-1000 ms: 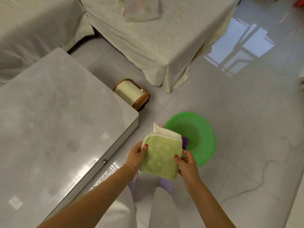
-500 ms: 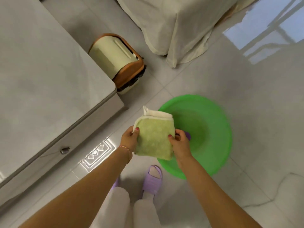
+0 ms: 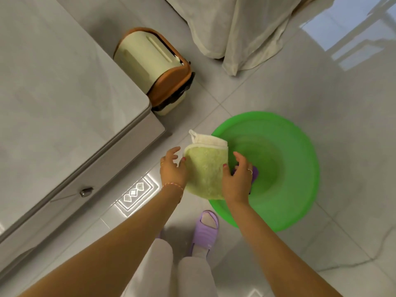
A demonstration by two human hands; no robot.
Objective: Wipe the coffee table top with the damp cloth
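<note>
Glossy grey floor tiles surround me; the coffee table surface sits at ten o'clock, unwiped. My left hand and right hand pinch the cloth by its edges, other fingers loose, over the green basin's rim. Held lightly, it could slip or drip on tile. It looks folded, pale green, fluffy, cream-bordered.

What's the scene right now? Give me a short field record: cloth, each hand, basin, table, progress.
cloth: green cloth, folded, held above the floor at the basin's near-left rim
left hand: thumb on cloth's left edge, fingers spread
right hand: thumb on cloth's right edge
basin: green basin on the floor
table: coffee table at left, untouched
progress: wiping not started
</note>
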